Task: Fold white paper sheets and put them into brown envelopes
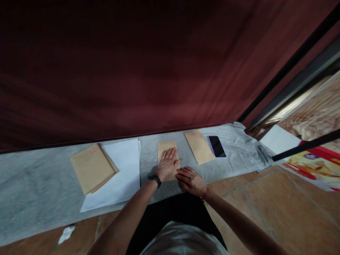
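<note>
A tan paper envelope [165, 146] lies flat on the grey cloth [151, 141] in front of me. My left hand [167, 163] rests flat on the envelope, fingers stretched out, with a dark band on its wrist. Along the envelope's lower right edge lies my right hand [191, 181], its fingers extended and its tips touching the paper. Neither hand grips anything. Just to the right is another tan envelope [199, 147], and beyond it a dark-screened phone [217, 146] in a pale case.
On the left, several tan envelopes [92, 168] are stacked over white paper sheets [124, 163]. A dark red curtain-like surface [159, 88] rises behind the cloth. A printed carton [313, 166] stands at right. A white scrap [66, 234] lies on the tiled floor [287, 209].
</note>
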Demonstrator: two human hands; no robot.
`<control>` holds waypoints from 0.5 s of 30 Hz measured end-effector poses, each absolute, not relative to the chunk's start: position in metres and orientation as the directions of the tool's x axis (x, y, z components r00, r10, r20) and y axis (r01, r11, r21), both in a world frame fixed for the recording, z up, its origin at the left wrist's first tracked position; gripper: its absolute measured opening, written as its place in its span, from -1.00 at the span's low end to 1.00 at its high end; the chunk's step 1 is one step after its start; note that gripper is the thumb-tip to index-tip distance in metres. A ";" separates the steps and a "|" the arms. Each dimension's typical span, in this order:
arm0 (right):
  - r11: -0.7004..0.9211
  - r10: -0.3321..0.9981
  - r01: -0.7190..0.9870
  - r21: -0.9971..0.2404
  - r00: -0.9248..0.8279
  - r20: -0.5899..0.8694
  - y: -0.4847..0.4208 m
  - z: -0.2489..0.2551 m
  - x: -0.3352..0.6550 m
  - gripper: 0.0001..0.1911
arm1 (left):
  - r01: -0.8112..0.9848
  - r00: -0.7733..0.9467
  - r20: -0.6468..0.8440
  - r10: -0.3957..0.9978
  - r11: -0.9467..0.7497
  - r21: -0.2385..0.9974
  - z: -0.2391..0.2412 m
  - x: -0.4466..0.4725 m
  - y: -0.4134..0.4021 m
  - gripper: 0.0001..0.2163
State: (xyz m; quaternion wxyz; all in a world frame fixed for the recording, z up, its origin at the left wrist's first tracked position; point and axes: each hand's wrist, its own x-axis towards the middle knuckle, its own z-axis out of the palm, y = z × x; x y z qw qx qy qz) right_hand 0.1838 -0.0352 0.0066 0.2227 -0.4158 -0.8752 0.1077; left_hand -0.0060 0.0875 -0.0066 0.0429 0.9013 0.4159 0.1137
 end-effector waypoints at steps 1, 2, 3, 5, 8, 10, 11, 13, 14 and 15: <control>0.632 0.775 0.679 -0.374 -0.555 0.302 -0.035 0.006 0.184 -0.55 | 0.732 0.637 0.180 0.749 -0.662 0.164 -0.007 -0.009 0.083 -0.41; 0.633 0.775 0.678 -0.374 -0.555 0.304 -0.035 0.006 0.184 -0.55 | 0.722 0.648 0.187 0.738 -0.674 0.156 -0.006 -0.013 0.078 -0.41; 0.633 0.774 0.677 -0.375 -0.554 0.305 -0.035 0.006 0.184 -0.55 | 0.713 0.659 0.193 0.727 -0.685 0.149 -0.006 -0.017 0.073 -0.41; 0.633 0.774 0.674 -0.379 -0.557 0.302 -0.035 0.006 0.184 -0.55 | 0.693 0.678 0.199 0.707 -0.706 0.144 -0.004 -0.024 0.062 -0.42; 0.637 0.771 0.670 -0.381 -0.570 0.285 -0.035 0.007 0.184 -0.52 | 0.671 0.698 0.204 0.686 -0.727 0.148 -0.001 -0.033 0.046 -0.42; 0.632 0.774 0.674 -0.383 -0.571 0.272 -0.035 0.008 0.184 -0.52 | 0.655 0.714 0.201 0.671 -0.741 0.148 0.001 -0.039 0.036 -0.42; 0.628 0.778 0.677 -0.385 -0.570 0.265 -0.035 0.009 0.184 -0.52 | 0.644 0.725 0.198 0.660 -0.751 0.146 0.002 -0.042 0.031 -0.42; 0.619 0.784 0.681 -0.392 -0.565 0.255 -0.036 0.010 0.183 -0.52 | 0.618 0.751 0.190 0.633 -0.774 0.137 0.003 -0.049 0.020 -0.42; 0.616 0.786 0.682 -0.394 -0.565 0.251 -0.036 0.011 0.183 -0.52 | 0.606 0.762 0.187 0.619 -0.785 0.130 0.003 -0.053 0.015 -0.42; 0.615 0.787 0.682 -0.396 -0.565 0.248 -0.036 0.011 0.182 -0.52 | 0.594 0.773 0.187 0.606 -0.795 0.121 0.003 -0.057 0.009 -0.42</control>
